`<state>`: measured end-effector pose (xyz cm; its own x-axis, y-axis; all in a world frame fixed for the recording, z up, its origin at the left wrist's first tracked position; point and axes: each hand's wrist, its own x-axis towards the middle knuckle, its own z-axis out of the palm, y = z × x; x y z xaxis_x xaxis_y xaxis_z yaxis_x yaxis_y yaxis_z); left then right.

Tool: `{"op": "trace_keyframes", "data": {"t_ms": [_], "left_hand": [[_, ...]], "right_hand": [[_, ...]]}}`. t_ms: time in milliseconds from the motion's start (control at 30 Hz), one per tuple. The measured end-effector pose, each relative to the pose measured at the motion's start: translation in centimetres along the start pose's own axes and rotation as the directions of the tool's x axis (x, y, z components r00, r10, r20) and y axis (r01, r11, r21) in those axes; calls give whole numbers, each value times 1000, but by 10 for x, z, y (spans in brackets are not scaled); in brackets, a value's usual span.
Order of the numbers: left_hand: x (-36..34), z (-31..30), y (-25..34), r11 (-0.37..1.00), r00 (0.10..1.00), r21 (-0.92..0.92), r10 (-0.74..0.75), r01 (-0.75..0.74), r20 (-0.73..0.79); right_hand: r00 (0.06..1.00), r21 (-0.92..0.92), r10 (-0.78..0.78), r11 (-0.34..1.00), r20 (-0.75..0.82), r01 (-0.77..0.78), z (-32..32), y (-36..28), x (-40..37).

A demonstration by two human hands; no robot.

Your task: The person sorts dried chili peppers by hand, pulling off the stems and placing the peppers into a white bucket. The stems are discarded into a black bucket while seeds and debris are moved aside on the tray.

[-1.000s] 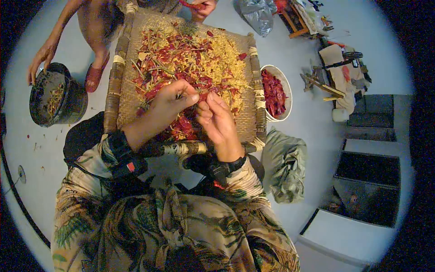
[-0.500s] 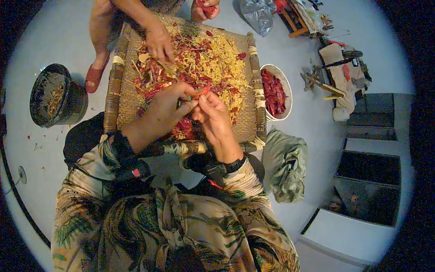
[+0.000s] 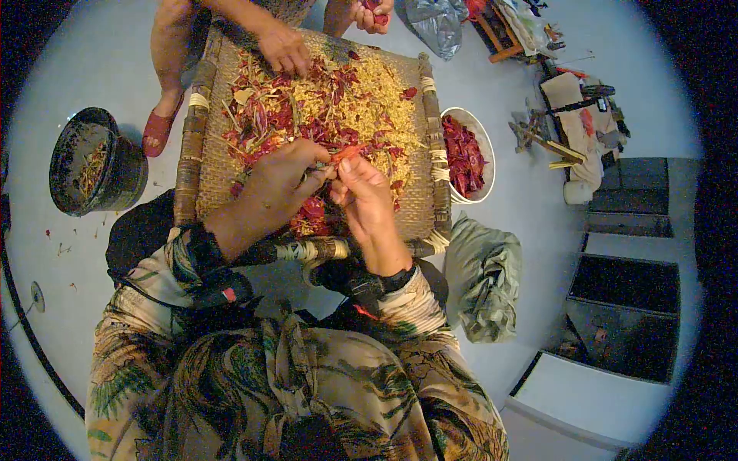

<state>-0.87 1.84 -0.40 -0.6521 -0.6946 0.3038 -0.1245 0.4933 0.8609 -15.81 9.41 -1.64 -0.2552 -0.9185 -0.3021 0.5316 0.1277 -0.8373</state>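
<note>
Over the near half of a woven tray (image 3: pixel 417 207), my two hands meet at a red chili piece (image 3: pixel 350 152). My left hand (image 3: pixel 277 180) has its fingers pinched at the left end of the piece. My right hand (image 3: pixel 365 192) grips it from the right between thumb and fingers. Beneath and beyond them lie dried red chilies (image 3: pixel 265 115), thin stems and many yellow seeds (image 3: pixel 377 84). At the far edge a co-worker's hand (image 3: pixel 284 50) touches the chilies, and the co-worker's other hand (image 3: pixel 373 15) holds something red.
A white bucket (image 3: pixel 490 165) of red chilies stands right of the tray, with a crumpled green sack (image 3: pixel 488 280) nearer. On the left is a black bucket (image 3: pixel 127 173) with stems inside. A grey plastic bag (image 3: pixel 434 27) and a wooden frame (image 3: pixel 500 38) lie at the back right.
The co-worker's hand over the tray has moved up and slightly right, away from the chili pile. The co-worker's other hand has shifted right. My hands have barely moved.
</note>
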Motion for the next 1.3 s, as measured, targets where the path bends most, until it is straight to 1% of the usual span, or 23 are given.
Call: {"op": "trace_keyframes", "data": {"t_ms": [67,167,267,367,467,567,667,767,867,967,1067,1167,1267,1300], "left_hand": [[-1,0,0,1000,1000,5,-15,15,6],[-2,0,-2,999,1000,-46,2,-1,26],[-2,-1,0,991,998,-118,-59,63,36],[-2,-2,-1,957,982,-229,-161,179,95],[-2,-3,-1,918,972,-323,-201,229,118],[-2,-5,-1,924,966,-288,-220,251,136],[-2,2,-9,911,985,-376,-162,171,55],[-1,6,-9,834,977,-511,-205,207,61],[-2,2,-4,639,916,-664,-347,389,202],[-4,8,-11,450,901,-796,-347,404,260],[-4,9,-15,326,891,-844,-313,427,330],[-2,8,-12,455,891,-774,-329,440,313],[1,12,-16,759,963,-597,-253,260,98],[3,10,-15,816,974,-535,-217,221,70]], "right_hand": [[1000,16,3,1000,-19,-3,5,-2,-3],[1000,-59,-24,998,11,25,1,1,-2],[998,-115,-57,992,7,58,7,0,-4],[995,-155,-82,984,56,89,7,1,-6],[991,-202,-117,971,71,129,9,1,-7],[983,-334,-160,925,85,179,8,2,-7],[985,-323,-160,931,63,172,8,3,-7],[982,-211,-159,961,104,178,6,6,-6],[988,-104,-111,987,104,122,4,7,-5],[993,1,-65,998,96,65,5,6,-7],[992,147,-38,989,119,20,4,5,-6],[988,189,-48,982,147,20,2,3,-4],[997,126,-42,991,60,34,1,2,-2],[996,82,-65,995,61,60,1,1,-2]]}}
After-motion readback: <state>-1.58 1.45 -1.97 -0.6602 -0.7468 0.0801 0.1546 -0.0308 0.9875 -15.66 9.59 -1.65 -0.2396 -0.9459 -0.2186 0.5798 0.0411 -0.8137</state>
